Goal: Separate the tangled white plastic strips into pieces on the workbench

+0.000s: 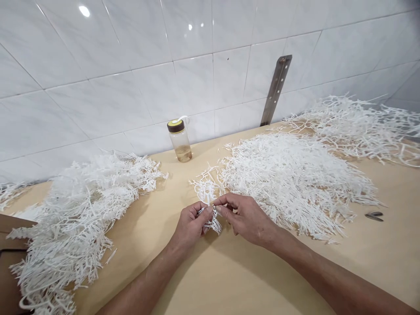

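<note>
Near the middle of the table, my left hand (193, 221) is closed on a small white branched piece (215, 224), whose thin prongs stick out below and to the right of the fingers. My right hand (241, 215) meets it from the right, thumb and forefinger pinched at the top of the piece. What lies between those right fingertips is too small to make out. Just beyond both hands is a loose white branched cluster (206, 187) on the wooden table (210, 280).
A large white pile (292, 179) lies to the right, with curlier strands (364, 127) behind it. Another heap (85, 210) covers the left side. A bottle (180, 144) stands near the tiled wall. A metal bracket (276, 89) leans there. A small dark tool (374, 216) lies far right.
</note>
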The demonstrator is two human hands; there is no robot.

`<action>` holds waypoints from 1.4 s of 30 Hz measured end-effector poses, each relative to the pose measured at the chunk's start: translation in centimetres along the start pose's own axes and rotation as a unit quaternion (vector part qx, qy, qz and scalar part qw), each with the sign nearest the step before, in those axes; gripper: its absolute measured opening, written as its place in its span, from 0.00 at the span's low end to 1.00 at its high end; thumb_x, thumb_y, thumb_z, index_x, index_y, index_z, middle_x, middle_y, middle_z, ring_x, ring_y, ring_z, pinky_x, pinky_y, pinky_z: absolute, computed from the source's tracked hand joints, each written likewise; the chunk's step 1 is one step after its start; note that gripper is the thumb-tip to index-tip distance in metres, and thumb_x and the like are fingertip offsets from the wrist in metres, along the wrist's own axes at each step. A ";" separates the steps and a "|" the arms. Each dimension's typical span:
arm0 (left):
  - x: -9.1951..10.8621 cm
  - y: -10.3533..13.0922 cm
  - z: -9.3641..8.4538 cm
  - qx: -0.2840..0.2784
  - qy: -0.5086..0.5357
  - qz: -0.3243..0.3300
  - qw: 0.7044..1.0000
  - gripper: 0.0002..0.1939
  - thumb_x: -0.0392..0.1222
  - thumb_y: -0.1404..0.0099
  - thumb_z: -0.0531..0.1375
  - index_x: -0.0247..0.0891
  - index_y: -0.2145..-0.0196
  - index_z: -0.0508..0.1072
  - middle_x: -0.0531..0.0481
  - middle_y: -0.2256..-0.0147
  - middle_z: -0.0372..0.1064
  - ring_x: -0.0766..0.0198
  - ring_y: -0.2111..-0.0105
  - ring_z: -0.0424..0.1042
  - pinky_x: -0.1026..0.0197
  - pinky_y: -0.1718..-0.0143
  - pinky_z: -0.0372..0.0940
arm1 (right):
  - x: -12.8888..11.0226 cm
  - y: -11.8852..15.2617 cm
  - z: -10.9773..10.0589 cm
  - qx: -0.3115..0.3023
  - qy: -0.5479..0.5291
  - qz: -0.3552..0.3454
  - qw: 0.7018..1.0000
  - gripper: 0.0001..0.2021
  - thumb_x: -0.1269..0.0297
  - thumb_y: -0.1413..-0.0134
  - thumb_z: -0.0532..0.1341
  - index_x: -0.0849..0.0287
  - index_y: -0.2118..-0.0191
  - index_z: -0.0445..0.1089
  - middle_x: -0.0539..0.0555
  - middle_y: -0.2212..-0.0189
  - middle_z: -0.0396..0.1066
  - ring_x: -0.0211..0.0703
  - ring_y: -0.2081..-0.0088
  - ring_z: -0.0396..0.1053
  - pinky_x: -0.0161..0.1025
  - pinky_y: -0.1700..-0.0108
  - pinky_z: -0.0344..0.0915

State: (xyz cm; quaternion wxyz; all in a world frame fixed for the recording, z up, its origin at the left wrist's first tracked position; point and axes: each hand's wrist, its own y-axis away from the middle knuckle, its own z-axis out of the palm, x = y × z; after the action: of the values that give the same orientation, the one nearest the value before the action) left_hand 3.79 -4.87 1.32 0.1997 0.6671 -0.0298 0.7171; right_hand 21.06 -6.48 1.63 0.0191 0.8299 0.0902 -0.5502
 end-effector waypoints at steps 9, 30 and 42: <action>-0.9 -0.1 0.0 0.025 -0.037 0.030 0.999 0.20 0.57 0.44 0.65 0.36 0.74 0.69 0.57 0.82 0.61 0.73 0.83 0.55 0.67 0.80 0.50 | -0.2 0.0 0.1 -0.028 -0.043 0.045 0.998 0.12 0.56 0.40 0.57 0.57 0.63 0.72 0.48 0.74 0.71 0.33 0.83 0.63 0.33 0.80 0.62; 0.2 0.0 -0.1 -0.049 -0.005 -0.014 0.999 0.25 0.61 0.46 0.65 0.36 0.77 0.63 0.58 0.82 0.57 0.74 0.83 0.50 0.66 0.81 0.44 | 0.6 0.0 1.3 0.085 0.310 -0.161 0.933 0.08 0.70 0.35 0.51 0.58 0.66 0.64 0.53 0.70 0.68 0.40 0.72 0.65 0.37 0.71 0.56; -0.3 0.8 -0.1 -0.087 0.038 -0.030 0.995 0.23 0.57 0.45 0.67 0.35 0.76 0.65 0.56 0.80 0.59 0.76 0.83 0.48 0.66 0.81 0.39 | 0.8 -0.8 -0.6 0.234 0.355 -0.156 0.891 0.09 0.73 0.40 0.52 0.58 0.72 0.61 0.52 0.75 0.65 0.38 0.76 0.61 0.35 0.74 0.55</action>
State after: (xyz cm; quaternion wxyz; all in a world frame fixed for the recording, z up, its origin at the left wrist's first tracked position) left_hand 3.47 -5.64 1.21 0.2794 0.6202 -0.0651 0.7301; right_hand 21.81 -5.49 1.18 -0.2949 0.9258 0.0882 -0.2195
